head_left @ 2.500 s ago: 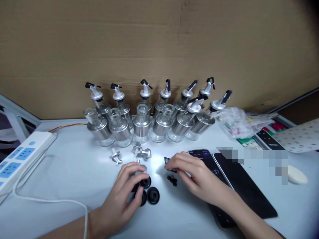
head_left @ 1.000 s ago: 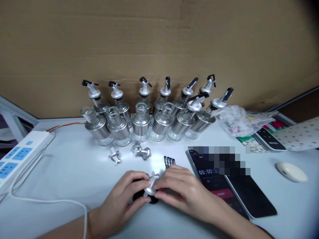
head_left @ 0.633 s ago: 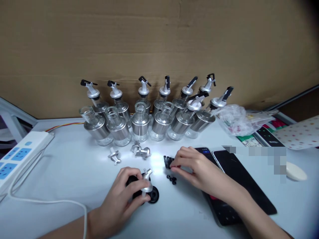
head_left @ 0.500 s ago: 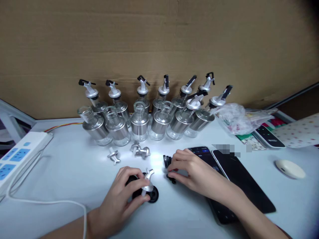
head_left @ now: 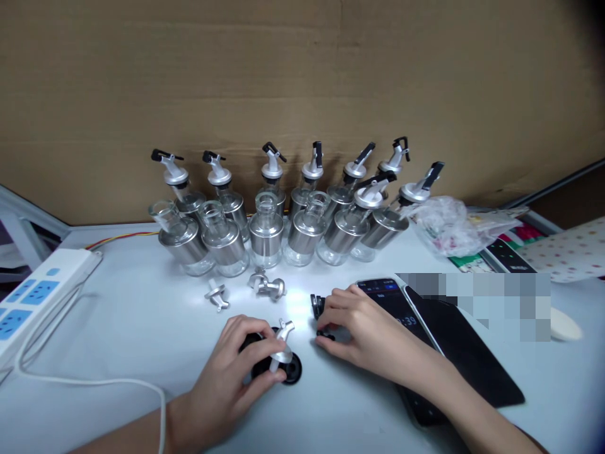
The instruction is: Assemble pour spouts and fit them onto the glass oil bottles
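My left hand [head_left: 246,366] is closed, pinching a silver pour spout [head_left: 283,348] between thumb and fingers, its curved tip pointing up. Just below and behind it lie round black stoppers [head_left: 293,372], partly covered by that hand. My right hand [head_left: 347,321] is closed with its fingertips low over the table, pinching a small black part [head_left: 326,335] that is mostly hidden. Beside its fingers lies another black stopper [head_left: 316,306]. Further back are several loose silver spouts, a single one [head_left: 217,295] on the left and a cluster [head_left: 268,287] nearer the middle.
Glass bottles with steel bands stand in two rows; front ones at left, like this open bottle [head_left: 266,233], have no spout. Two phones [head_left: 472,353] lie under my right forearm. A power strip [head_left: 42,296] with a white cable [head_left: 94,381] is at left, plastic bags [head_left: 449,224] at right.
My right thumb and fingers have closed on the small black part, which has shifted slightly. My left hand holds the spout as before.
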The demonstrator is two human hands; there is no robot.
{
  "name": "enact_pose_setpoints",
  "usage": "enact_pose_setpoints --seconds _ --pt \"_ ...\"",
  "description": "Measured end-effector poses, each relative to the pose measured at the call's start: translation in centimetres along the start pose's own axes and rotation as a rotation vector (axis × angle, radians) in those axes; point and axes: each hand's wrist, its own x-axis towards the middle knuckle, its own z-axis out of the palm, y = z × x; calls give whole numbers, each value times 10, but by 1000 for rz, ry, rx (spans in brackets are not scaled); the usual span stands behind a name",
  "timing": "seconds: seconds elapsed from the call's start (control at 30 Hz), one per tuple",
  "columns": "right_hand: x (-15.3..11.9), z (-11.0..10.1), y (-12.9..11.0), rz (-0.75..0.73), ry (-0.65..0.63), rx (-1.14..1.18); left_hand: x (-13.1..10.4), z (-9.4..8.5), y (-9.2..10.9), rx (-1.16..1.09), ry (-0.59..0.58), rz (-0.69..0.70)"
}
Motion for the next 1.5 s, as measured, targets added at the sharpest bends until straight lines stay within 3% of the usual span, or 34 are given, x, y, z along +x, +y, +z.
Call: enact_pose_setpoints --seconds 0.63,0.77,1.1,1.27,1.5 --pt "0 0 1 11 11 -5 0 -1 1 25 4 -12" --pt "-2 1 1 -16 65 -3 -1 0 1 21 -2 -20" --pt "-5 -2 -2 -37 274 329 0 -2 1 -4 -2 -25" --pt "-8 -2 -5 -17 233 439 1 -1 1 -14 11 -12" --pt "-6 4 -3 -124 230 515 1 -2 0 -25 -33 15"
